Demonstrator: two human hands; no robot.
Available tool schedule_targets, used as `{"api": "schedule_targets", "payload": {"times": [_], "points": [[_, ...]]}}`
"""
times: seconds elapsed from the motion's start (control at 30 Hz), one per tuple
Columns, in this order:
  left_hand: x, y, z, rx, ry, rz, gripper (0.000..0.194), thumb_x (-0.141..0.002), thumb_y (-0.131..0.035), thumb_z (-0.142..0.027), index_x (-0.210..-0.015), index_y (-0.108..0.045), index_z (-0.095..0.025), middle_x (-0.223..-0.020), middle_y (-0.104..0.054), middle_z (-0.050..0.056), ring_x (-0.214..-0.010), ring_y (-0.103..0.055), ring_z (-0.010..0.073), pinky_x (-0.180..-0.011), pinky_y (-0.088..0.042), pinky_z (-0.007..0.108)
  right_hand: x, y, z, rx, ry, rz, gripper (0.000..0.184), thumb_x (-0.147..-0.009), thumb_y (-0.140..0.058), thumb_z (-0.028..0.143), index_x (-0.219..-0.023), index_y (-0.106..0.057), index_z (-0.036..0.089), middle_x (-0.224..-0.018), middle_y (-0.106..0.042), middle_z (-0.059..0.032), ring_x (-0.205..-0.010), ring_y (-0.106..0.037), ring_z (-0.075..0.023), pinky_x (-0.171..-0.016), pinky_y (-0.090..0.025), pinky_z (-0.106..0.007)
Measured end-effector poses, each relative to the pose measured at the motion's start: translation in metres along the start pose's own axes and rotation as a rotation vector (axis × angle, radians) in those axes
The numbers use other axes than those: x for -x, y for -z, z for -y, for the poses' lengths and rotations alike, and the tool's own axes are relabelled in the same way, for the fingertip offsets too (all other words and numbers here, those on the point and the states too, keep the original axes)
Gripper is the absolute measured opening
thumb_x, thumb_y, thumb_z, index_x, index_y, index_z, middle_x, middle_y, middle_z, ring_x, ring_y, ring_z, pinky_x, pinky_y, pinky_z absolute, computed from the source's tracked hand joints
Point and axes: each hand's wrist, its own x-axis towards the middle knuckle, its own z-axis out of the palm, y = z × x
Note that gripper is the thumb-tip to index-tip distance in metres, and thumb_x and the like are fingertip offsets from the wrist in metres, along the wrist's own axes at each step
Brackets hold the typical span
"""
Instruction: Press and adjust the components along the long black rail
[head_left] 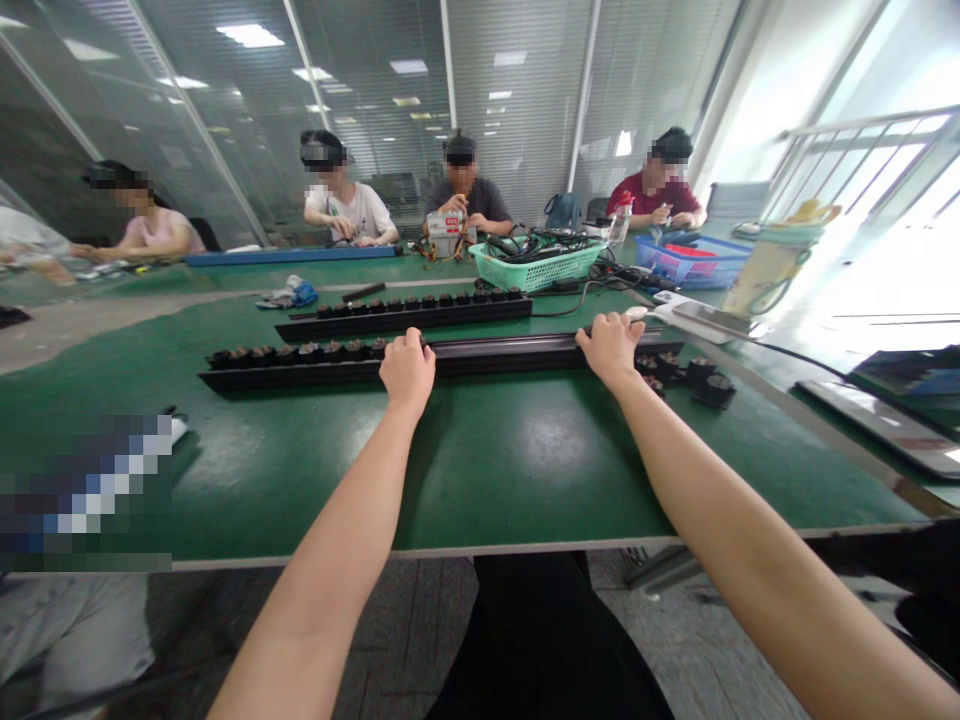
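Note:
A long black rail [506, 366] lies across the green table in front of me. My left hand [409, 370] is closed over it near the middle, fingers curled on the far side and out of sight. Farther right, my right hand [610, 345] grips the same rail with its fingers bent over the top. Between my hands the rail shows a smooth, shiny upper face. To the left of my left hand, a row of small black cup-like pieces [307, 352] runs along it. Several loose black pieces [703, 370] lie beside my right hand.
Behind it lies a second black rail [405, 318] with similar pieces. Farther back are a green basket [536, 268] of cables, a blue basket [690, 265] and a crumpled blue-grey cloth [289, 293]. A yellowish jug [776, 265] stands right. Several people work across the table.

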Motion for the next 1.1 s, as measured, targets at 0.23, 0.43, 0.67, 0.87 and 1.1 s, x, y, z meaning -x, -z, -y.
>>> {"api": "schedule_targets", "payload": {"times": [0.23,0.43,0.67,0.87,1.1], "points": [[0.0001,0.0004,-0.0002,-0.007,0.003,0.002,0.036,-0.102,-0.046,-0.029,-0.135,-0.057,-0.022,-0.126,-0.067,0.014,-0.123,-0.059,0.0288,-0.095,-0.054,0.038,-0.0014,-0.0013,-0.0004,0.008,-0.004,0.01,0.04,-0.101,-0.043,0.036,-0.114,-0.067,0.007,-0.118,-0.063,-0.0229,-0.115,-0.047,-0.0357,-0.096,-0.029,-0.048],[0.0003,-0.0007,0.0007,-0.005,-0.008,-0.014,0.035,-0.101,-0.046,-0.029,-0.134,-0.058,-0.022,-0.124,-0.067,0.014,-0.121,-0.06,0.0292,-0.093,-0.054,0.039,-0.0006,-0.0002,0.0002,0.012,-0.006,0.012,0.039,-0.102,-0.043,0.036,-0.114,-0.066,0.007,-0.118,-0.062,-0.0226,-0.115,-0.047,-0.0352,-0.096,-0.029,-0.047],[0.0008,0.0013,-0.0008,-0.008,-0.004,-0.005,0.035,-0.101,-0.046,-0.028,-0.134,-0.057,-0.021,-0.125,-0.067,0.014,-0.122,-0.06,0.0286,-0.093,-0.054,0.038,0.0002,0.0012,0.0006,0.008,-0.015,0.011,0.04,-0.101,-0.042,0.035,-0.115,-0.067,0.007,-0.119,-0.063,-0.0231,-0.116,-0.047,-0.0358,-0.096,-0.028,-0.048],[-0.0001,0.0004,0.0004,-0.006,-0.001,0.002,0.036,-0.101,-0.045,-0.028,-0.134,-0.057,-0.022,-0.124,-0.067,0.014,-0.122,-0.06,0.0294,-0.094,-0.054,0.039,0.0,0.0017,-0.0011,0.006,-0.031,0.013,0.041,-0.101,-0.042,0.035,-0.115,-0.067,0.006,-0.118,-0.062,-0.0237,-0.115,-0.046,-0.0357,-0.097,-0.029,-0.048],[0.0001,0.0002,0.0008,0.003,-0.008,-0.004,0.036,-0.101,-0.045,-0.028,-0.134,-0.058,-0.022,-0.124,-0.067,0.014,-0.122,-0.06,0.0297,-0.094,-0.054,0.04,-0.001,0.0015,-0.0012,0.002,-0.032,0.024,0.04,-0.1,-0.041,0.035,-0.113,-0.066,0.007,-0.117,-0.061,-0.0233,-0.115,-0.045,-0.0353,-0.097,-0.029,-0.049]]}}
